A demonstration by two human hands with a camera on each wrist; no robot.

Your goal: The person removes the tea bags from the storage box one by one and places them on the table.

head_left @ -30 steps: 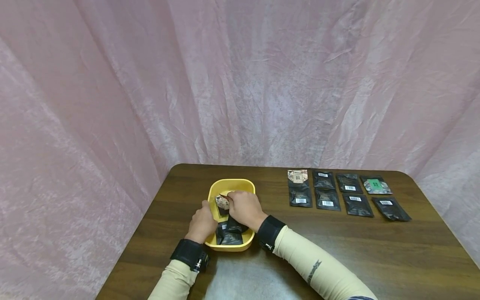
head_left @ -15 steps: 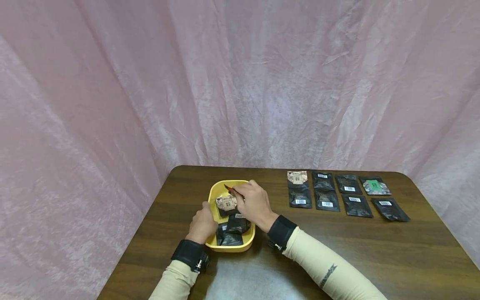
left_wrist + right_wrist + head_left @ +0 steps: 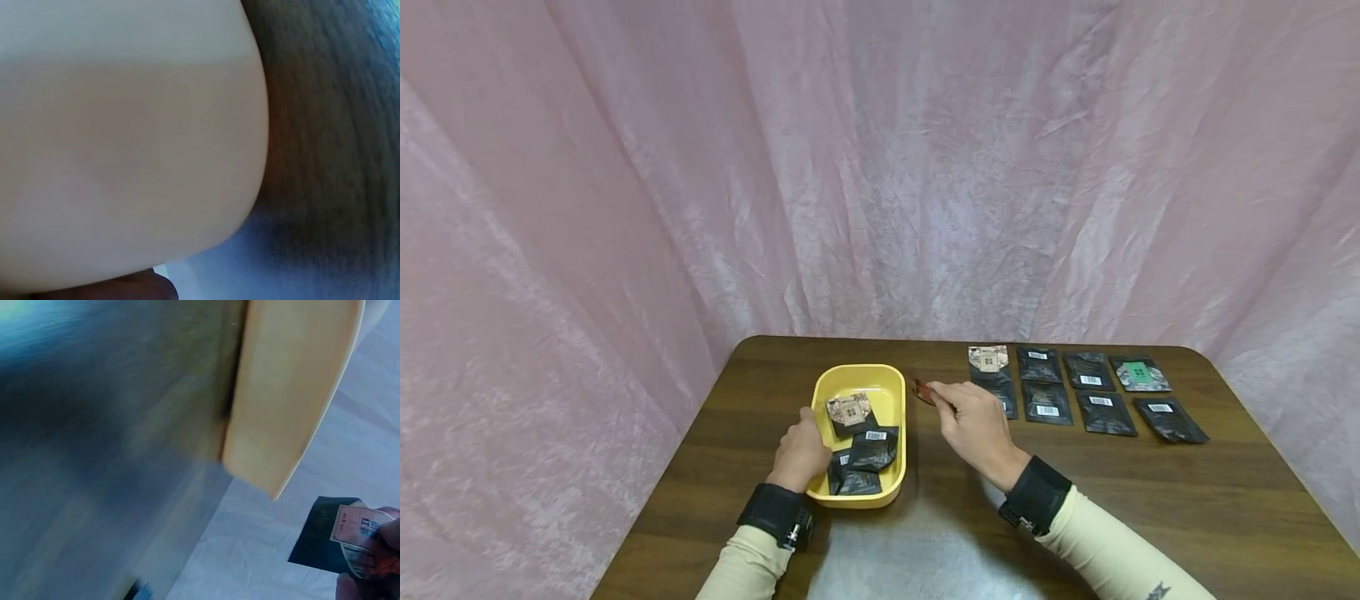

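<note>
Pinching a red and dark packet (image 3: 923,392) between closed thumb and fingers of the right hand (image 3: 976,427), above the brown tabletop (image 3: 936,360), just right of a yellow tub (image 3: 898,402). Gripping the tub's left rim with curled fingers of the left hand (image 3: 801,452), beside one patterned packet (image 3: 849,412) and black packets (image 3: 874,454) lying inside. Showing, farther right, eight more flat packets (image 3: 1105,415) laid in two rows of four, before a pink curtain (image 3: 880,183).
</note>
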